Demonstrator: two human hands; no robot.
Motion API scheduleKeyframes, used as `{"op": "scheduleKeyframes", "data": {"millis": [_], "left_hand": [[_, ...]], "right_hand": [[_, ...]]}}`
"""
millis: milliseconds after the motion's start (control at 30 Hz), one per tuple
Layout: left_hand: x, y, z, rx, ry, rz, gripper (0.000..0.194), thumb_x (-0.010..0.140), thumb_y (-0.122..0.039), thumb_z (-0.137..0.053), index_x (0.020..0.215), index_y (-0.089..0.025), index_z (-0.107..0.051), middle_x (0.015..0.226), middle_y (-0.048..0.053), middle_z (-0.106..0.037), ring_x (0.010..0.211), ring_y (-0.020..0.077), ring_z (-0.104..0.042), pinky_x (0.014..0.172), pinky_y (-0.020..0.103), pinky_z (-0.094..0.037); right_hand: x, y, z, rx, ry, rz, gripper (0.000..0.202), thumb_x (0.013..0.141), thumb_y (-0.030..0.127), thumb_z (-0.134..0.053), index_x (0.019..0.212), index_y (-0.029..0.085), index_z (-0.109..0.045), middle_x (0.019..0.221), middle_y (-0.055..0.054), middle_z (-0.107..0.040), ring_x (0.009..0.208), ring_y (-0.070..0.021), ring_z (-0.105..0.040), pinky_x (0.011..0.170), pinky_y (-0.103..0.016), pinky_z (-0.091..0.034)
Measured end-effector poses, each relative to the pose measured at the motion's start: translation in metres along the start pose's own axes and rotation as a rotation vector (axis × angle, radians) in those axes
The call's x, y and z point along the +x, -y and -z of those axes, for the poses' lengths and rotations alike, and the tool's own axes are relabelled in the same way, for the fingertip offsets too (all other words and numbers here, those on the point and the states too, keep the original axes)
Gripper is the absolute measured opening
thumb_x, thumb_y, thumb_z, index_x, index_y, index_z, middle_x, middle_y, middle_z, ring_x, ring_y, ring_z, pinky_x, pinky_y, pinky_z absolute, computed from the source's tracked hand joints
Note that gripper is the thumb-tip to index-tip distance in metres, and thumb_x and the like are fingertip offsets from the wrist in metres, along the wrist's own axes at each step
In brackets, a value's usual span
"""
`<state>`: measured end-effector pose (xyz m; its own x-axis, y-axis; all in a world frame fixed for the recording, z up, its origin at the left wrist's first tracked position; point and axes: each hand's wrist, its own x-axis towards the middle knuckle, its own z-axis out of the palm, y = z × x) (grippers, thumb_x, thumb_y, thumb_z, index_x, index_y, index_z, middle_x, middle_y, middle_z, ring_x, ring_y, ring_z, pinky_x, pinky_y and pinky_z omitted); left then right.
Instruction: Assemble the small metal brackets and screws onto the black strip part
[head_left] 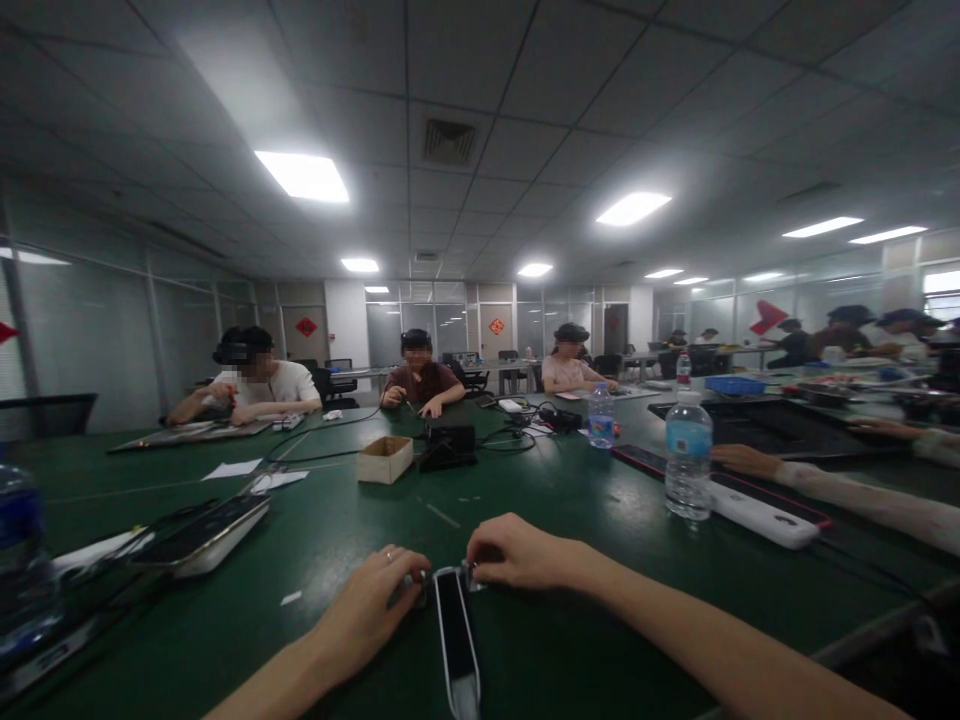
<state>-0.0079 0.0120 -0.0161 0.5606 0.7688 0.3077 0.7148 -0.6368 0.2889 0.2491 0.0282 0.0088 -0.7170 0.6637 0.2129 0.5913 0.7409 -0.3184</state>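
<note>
Fingers of the left hand (375, 600) and right hand (517, 553) pinch small clear pieces (478, 582) beside a dark strip (456, 630) on the table (337, 665); slack fingertips could drop them.

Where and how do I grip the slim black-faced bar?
Pinch the bar by its long pale edges near mid-length, probably best from above: it looks flat on the table, narrow enough to span, and left hand and right hand flank its far end.
</note>
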Motion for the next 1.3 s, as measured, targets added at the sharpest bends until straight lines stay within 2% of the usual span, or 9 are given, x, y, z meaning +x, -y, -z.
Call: {"op": "scheduleKeyframes", "data": {"millis": [167, 367, 667, 833, 1000, 1200, 1300], "left_hand": [[-0.0006, -0.0028, 0.0025, 0.009, 0.01, -0.01, 0.021, 0.088, -0.017, -0.046, 0.102, -0.022, -0.062, 0.098, 0.003, -0.065, 0.092, 0.0204, -0.058, 0.083, 0.032, -0.046], [-0.0009, -0.0025, 0.0045, -0.016, 0.021, 0.001, 0.022, 0.089, -0.019, -0.046, 0.104, -0.023, -0.062, 0.099, 0.003, -0.064, 0.092, 0.0195, -0.058, 0.082, 0.031, -0.047], [-0.0006, -0.0013, 0.0023, -0.018, 0.014, -0.007, 0.022, 0.088, -0.018, -0.047, 0.104, -0.023, -0.062, 0.098, 0.002, -0.065, 0.089, 0.0189, -0.058, 0.081, 0.03, -0.046], [-0.0001, -0.0044, 0.0041, -0.009, 0.004, 0.002, 0.021, 0.089, -0.02, -0.047, 0.102, -0.023, -0.063, 0.096, 0.003, -0.065, 0.09, 0.0202, -0.059, 0.081, 0.031, -0.046], [-0.0011, -0.0057, 0.0064, -0.02, 0.015, -0.01, 0.021, 0.089, -0.022, -0.046, 0.103, -0.022, -0.063, 0.098, 0.003, -0.065, 0.09, 0.02, -0.059, 0.081, 0.032, -0.047], [-0.0015, -0.008, 0.007, -0.011, 0.018, -0.005, 0.022, 0.088, -0.021, -0.046, 0.103, -0.02, -0.062, 0.098, 0.005, -0.064, 0.088, 0.0208, -0.058, 0.079, 0.033, -0.047], [-0.0007, -0.0085, 0.0064, -0.018, 0.019, -0.005, 0.022, 0.087, -0.02, -0.046, 0.103, -0.02, -0.061, 0.098, 0.004, -0.064, 0.087, 0.0206, -0.058, 0.077, 0.032, -0.046]], "right_hand": [[-0.0012, 0.0004, 0.0041, 0.021, -0.042, -0.003, 0.019, 0.085, 0.031, -0.065, 0.097, 0.016, -0.066, 0.09, -0.002, -0.061, 0.077, -0.013, -0.056, 0.064, -0.021, -0.044], [-0.0022, 0.0027, 0.0022, 0.203, 0.013, -0.033, 0.018, 0.087, 0.025, -0.061, 0.102, 0.015, -0.065, 0.088, -0.001, -0.064, 0.074, -0.0114, -0.059, 0.065, -0.019, -0.047], [0.0017, -0.006, -0.0036, 0.069, -0.106, 0.052, 0.016, 0.084, 0.029, -0.066, 0.095, 0.017, -0.068, 0.087, -0.001, -0.062, 0.076, -0.0125, -0.056, 0.066, -0.02, -0.044], [0.0026, -0.0065, -0.0054, 0.132, -0.081, 0.009, 0.015, 0.082, 0.026, -0.068, 0.094, 0.016, -0.07, 0.082, 0.0, -0.065, 0.073, -0.012, -0.058, 0.066, -0.02, -0.045], [0.0013, -0.005, -0.0051, 0.202, -0.038, -0.018, 0.018, 0.083, 0.027, -0.067, 0.097, 0.016, -0.069, 0.086, -0.001, -0.067, 0.075, -0.0124, -0.062, 0.068, -0.02, -0.047], [0.0004, -0.0006, -0.0047, 0.139, -0.045, -0.031, 0.02, 0.082, 0.03, -0.066, 0.095, 0.015, -0.068, 0.086, -0.001, -0.065, 0.074, -0.012, -0.059, 0.065, -0.02, -0.046], [0.0009, 0.0019, -0.0048, 0.183, -0.031, -0.078, 0.019, 0.082, 0.029, -0.065, 0.094, 0.015, -0.068, 0.081, 0.0, -0.064, 0.07, -0.0108, -0.057, 0.062, -0.019, -0.045]]}}
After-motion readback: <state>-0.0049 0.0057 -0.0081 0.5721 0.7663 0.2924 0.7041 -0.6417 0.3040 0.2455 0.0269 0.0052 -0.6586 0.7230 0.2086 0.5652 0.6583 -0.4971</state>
